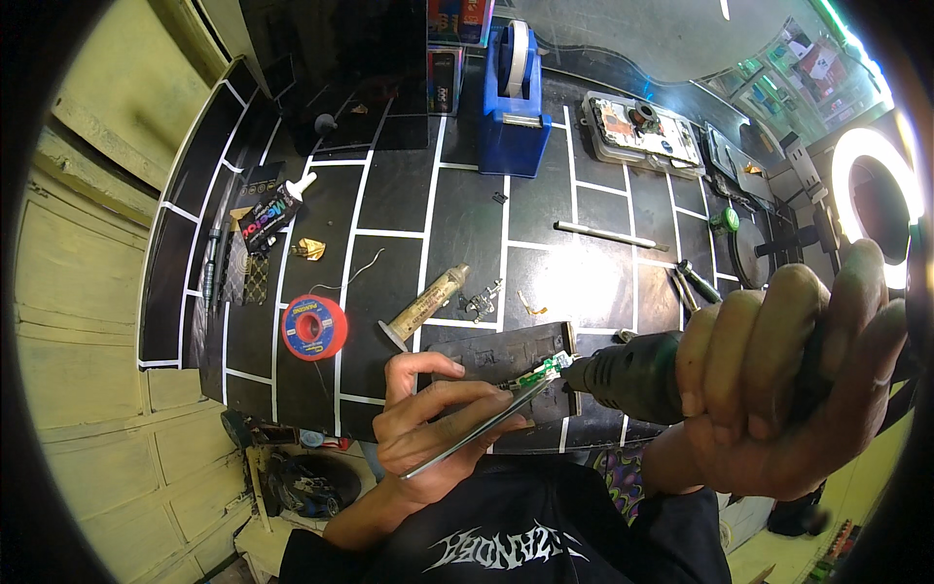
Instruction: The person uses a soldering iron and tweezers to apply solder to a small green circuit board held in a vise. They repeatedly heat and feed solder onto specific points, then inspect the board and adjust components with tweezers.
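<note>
The left hand [428, 419] pinches slim metal tweezers [477, 428] gripping a small green circuit board [540, 372] near the black mat's [389, 195] front edge. The right hand [788, 380] clenches a dark, ribbed hot-air handle [632, 380], its nozzle just beside the board. Open mat lies behind, between a red solder spool [313, 327] and a syringe [425, 305]

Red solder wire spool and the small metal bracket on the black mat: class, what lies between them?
In the head view, a tan flux syringe lies between the red solder wire spool and the small metal bracket, tilted, with a thin loose wire beside it.
</note>
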`<state>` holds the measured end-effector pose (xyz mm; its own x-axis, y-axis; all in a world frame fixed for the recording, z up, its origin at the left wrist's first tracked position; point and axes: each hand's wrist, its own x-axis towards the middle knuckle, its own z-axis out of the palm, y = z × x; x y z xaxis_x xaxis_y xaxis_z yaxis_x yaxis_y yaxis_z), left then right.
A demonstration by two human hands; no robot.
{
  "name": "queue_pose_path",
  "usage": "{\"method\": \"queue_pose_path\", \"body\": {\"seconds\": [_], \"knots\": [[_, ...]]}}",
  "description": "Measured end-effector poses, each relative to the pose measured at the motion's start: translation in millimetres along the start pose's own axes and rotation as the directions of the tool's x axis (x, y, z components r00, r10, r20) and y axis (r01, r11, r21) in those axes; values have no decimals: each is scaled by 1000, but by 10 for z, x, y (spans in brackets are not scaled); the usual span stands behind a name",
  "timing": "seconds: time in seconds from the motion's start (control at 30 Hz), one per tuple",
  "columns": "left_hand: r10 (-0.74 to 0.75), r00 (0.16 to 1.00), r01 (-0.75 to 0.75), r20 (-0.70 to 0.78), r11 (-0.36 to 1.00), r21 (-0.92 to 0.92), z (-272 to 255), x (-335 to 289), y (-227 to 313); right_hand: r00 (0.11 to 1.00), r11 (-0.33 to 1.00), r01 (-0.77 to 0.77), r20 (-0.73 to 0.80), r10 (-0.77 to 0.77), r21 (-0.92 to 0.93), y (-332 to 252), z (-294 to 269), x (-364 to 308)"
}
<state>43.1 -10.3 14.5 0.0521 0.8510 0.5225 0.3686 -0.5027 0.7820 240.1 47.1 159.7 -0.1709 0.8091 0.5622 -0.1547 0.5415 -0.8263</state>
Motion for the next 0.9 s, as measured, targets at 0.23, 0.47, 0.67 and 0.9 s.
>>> {"method": "queue_pose_path", "body": {"seconds": [0.23, 0.47, 0.67, 0.9], "knots": [[25, 1000, -25, 15, 1000, 3, -5, 13, -3, 1000, 1000, 5, -12, -5, 18, -9, -32, -8], [39, 999, -39, 8, 999, 1, 2, 25, 15, 999, 1000, -3, -44, 3, 11, -29, -24, -17], [-26, 999, 26, 29, 1000, -1, 18, 20, 71, 1000, 1000, -4, 16, 4, 30, -34, -108, -32], [24, 1000, -24, 15, 1000, 19, 29, 37, 54, 1000, 999, -18, 13, 17, 50, -37, -91, -26]]}}
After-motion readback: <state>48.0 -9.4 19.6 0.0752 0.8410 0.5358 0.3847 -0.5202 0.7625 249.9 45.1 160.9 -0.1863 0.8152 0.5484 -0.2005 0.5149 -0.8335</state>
